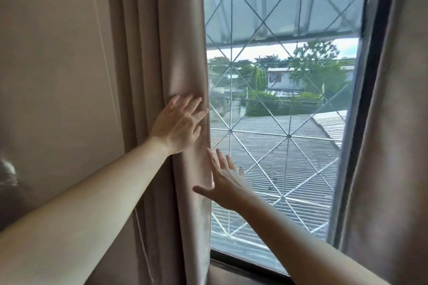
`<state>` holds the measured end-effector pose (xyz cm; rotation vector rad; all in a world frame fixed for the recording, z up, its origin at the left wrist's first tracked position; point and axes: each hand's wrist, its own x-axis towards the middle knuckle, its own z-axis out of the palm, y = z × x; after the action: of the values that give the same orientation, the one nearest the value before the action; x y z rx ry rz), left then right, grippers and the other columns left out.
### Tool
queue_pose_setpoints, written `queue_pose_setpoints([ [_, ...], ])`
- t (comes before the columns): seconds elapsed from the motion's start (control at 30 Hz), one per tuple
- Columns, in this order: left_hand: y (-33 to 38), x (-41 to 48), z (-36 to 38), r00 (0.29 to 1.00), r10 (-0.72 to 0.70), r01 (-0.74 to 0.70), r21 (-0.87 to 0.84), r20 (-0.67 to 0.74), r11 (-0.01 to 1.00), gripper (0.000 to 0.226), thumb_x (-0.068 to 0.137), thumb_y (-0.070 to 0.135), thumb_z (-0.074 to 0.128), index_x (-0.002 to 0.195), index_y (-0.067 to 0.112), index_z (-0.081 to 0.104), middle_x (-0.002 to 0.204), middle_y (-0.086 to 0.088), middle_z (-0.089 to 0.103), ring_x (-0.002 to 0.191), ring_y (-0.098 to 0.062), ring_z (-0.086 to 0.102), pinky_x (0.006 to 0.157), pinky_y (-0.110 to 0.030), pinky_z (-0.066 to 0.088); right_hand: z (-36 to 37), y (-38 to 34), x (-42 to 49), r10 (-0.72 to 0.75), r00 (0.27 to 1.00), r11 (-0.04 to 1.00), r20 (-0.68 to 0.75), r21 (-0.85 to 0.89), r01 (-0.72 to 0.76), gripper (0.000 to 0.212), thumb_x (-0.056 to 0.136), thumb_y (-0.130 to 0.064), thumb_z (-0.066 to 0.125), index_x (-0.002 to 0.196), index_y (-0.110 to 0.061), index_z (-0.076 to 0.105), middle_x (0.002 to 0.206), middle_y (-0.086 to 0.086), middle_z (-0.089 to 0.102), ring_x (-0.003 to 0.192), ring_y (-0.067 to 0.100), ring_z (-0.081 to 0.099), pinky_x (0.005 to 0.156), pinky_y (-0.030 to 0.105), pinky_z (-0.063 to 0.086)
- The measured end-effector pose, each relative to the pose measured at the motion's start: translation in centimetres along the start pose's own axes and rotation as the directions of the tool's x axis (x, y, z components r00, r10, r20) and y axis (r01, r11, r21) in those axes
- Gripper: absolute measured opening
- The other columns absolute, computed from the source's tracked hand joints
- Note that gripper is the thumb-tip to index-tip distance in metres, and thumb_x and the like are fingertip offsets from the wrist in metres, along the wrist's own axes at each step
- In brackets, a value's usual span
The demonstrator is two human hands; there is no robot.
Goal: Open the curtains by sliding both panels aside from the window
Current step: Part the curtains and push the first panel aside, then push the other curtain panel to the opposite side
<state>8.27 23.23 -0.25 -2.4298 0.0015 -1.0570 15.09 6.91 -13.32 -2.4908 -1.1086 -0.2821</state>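
Observation:
The beige left curtain panel (162, 53) hangs bunched in folds at the left side of the window (282, 99). My left hand (178, 122) lies flat on its inner edge with the fingers spread. Just below, my right hand (224, 183) is open too, its fingertips at the same edge of the fabric, in front of the glass. The right curtain panel (398, 146) hangs at the far right, past the dark window frame (370, 104). The glass between the two panels is uncovered.
A white diamond-pattern grille (288, 136) sits outside the glass, with rooftops and trees beyond. A plain beige wall (58, 65) is to the left of the curtain. The dark sill (243, 264) runs along the bottom.

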Motion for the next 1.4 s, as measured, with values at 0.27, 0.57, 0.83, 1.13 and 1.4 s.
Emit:
queue_pose_setpoints([
  [0.27, 7.4, 2.3, -2.7, 0.998, 0.055, -0.054, -0.061, 0.019, 0.997, 0.059, 0.104, 0.043, 0.052, 0.16, 0.03, 0.043, 0.172, -0.011, 0.034, 0.159, -0.032, 0.03, 0.128, -0.056, 0.021, -4.2, 4.5, -5.7, 0.012, 0.999, 0.998, -0.03, -0.059, -0.013, 0.111, 0.084, -0.081, 0.053, 0.163, -0.039, -0.013, 0.175, 0.002, -0.015, 0.16, 0.035, -0.007, 0.121, 0.073, 0.012],
  [0.57, 16.6, 6.3, -4.1, 0.987, 0.159, -0.159, -0.182, -0.014, 0.97, 0.065, 0.106, 0.048, 0.046, 0.166, 0.033, 0.024, 0.176, -0.007, 0.022, 0.163, -0.028, 0.022, 0.131, -0.056, 0.019, -9.0, 11.5, -13.1, 0.064, 0.992, 0.967, -0.109, -0.239, -0.089, 0.105, 0.088, -0.081, 0.046, 0.164, -0.034, -0.01, 0.175, 0.005, -0.014, 0.16, 0.034, -0.012, 0.125, 0.067, -0.001],
  [0.83, 25.2, 10.2, -5.9, 0.96, 0.24, -0.269, -0.24, -0.146, 0.933, 0.065, 0.108, 0.054, 0.035, 0.167, 0.036, 0.018, 0.177, -0.008, 0.019, 0.162, -0.03, 0.024, 0.13, -0.055, 0.022, -12.9, 17.1, -19.1, 0.117, 0.973, 0.9, -0.197, -0.393, -0.188, 0.097, 0.092, -0.078, 0.041, 0.164, -0.034, -0.008, 0.175, 0.003, -0.013, 0.159, 0.029, -0.018, 0.125, 0.062, -0.007],
  [1.13, 31.7, 14.5, -7.9, 0.887, 0.323, -0.409, -0.234, -0.33, 0.882, 0.071, 0.107, 0.049, 0.045, 0.169, 0.034, 0.014, 0.175, -0.011, 0.026, 0.158, -0.034, 0.033, 0.126, -0.054, 0.033, -15.5, 20.7, -22.4, 0.134, 0.932, 0.822, -0.338, -0.487, -0.295, 0.093, 0.092, -0.073, 0.048, 0.166, -0.03, 0.011, 0.176, 0.009, 0.005, 0.161, 0.033, 0.002, 0.127, 0.061, -0.003],
  [1.4, 34.6, 19.1, -7.1, 0.805, 0.378, -0.523, -0.248, -0.457, 0.815, 0.068, 0.107, 0.048, 0.038, 0.169, 0.034, 0.013, 0.174, -0.009, 0.029, 0.16, -0.029, 0.028, 0.127, -0.051, 0.03, -17.4, 22.9, -23.3, 0.243, 0.876, 0.747, -0.417, -0.496, -0.443, 0.091, 0.093, -0.072, 0.047, 0.166, -0.026, 0.016, 0.176, 0.008, 0.008, 0.161, 0.035, -0.001, 0.125, 0.052, -0.006],
])
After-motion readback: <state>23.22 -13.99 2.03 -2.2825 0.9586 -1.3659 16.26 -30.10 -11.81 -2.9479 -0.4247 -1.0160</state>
